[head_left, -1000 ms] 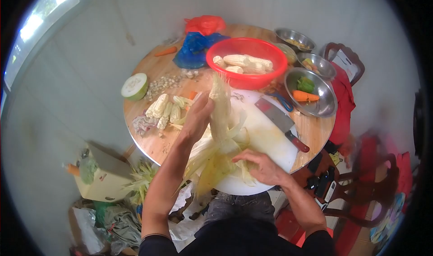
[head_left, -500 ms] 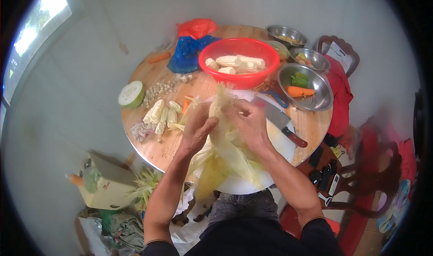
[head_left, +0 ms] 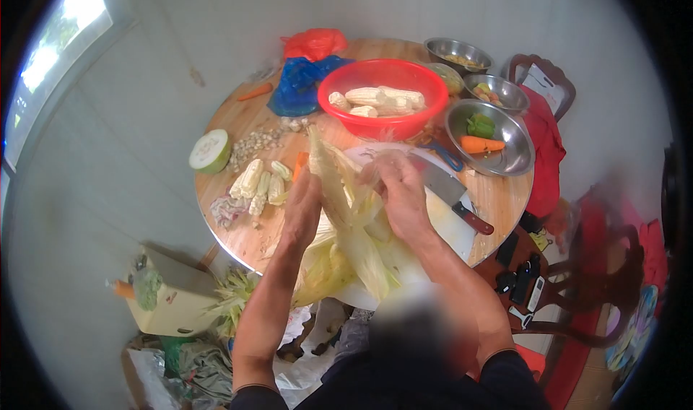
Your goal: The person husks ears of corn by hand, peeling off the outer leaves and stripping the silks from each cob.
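Observation:
An ear of corn in its pale green-yellow husk point(head_left: 343, 215) stands tilted between my hands, with loose leaves spread out below it. My left hand point(head_left: 302, 208) presses along the left side of the husk, its fingers pointing up and the thumb hidden behind the leaves. On the other side, my right hand point(head_left: 401, 193) has bent fingers at the husk's edge near the top; the fingertips are blurred. Beneath lies a white cutting board point(head_left: 444, 222), on which a cleaver point(head_left: 442, 182) with a brown handle rests right of my right hand.
A red basin point(head_left: 382, 126) of peeled corn stands behind. Metal bowls, one a bowl point(head_left: 521, 150) with a carrot and green pepper, line the right. Corn pieces point(head_left: 249, 179), garlic cloves point(head_left: 253, 144) and a cut melon-like gourd point(head_left: 210, 151) lie left. A blue bag point(head_left: 294, 85) sits farther back.
My hands have moved apart, the left one slightly down and left. The husk's top has swung left and its leaves have opened out.

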Demonstrator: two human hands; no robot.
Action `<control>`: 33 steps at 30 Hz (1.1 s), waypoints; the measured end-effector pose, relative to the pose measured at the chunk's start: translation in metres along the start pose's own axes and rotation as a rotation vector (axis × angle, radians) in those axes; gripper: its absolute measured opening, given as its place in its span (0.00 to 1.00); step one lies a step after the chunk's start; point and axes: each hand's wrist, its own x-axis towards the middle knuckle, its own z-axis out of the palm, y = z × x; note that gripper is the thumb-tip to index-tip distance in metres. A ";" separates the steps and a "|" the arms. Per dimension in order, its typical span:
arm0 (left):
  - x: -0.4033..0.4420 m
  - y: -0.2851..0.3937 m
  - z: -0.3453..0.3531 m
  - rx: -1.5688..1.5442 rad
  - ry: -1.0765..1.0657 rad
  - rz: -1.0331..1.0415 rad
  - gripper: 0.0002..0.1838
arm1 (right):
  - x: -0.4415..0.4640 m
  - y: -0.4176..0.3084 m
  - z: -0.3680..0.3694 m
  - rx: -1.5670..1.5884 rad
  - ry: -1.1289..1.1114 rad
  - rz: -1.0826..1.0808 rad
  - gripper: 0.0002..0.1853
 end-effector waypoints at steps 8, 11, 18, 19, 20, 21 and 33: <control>0.002 -0.002 -0.009 -0.101 0.114 0.027 0.27 | -0.018 0.026 -0.041 -1.046 -0.445 0.189 0.15; 0.003 -0.010 -0.015 -0.202 0.104 0.061 0.31 | -0.029 0.043 -0.062 -1.042 -0.486 0.199 0.18; -0.008 0.009 0.014 0.002 0.059 0.097 0.27 | -0.038 -0.011 -0.010 -1.293 -0.331 -0.193 0.25; -0.009 0.010 0.016 0.038 0.037 0.120 0.28 | -0.038 -0.011 -0.010 -1.339 -0.425 -0.160 0.26; -0.010 0.013 0.017 0.039 0.035 0.117 0.28 | -0.039 -0.010 -0.010 -1.383 -0.520 -0.125 0.27; -0.012 0.016 0.018 0.029 0.016 0.135 0.28 | -0.040 -0.003 -0.015 -1.381 -0.517 -0.121 0.27; -0.008 0.022 -0.001 -0.647 0.220 0.214 0.25 | -0.072 0.028 -0.017 -0.860 -0.250 -0.394 0.10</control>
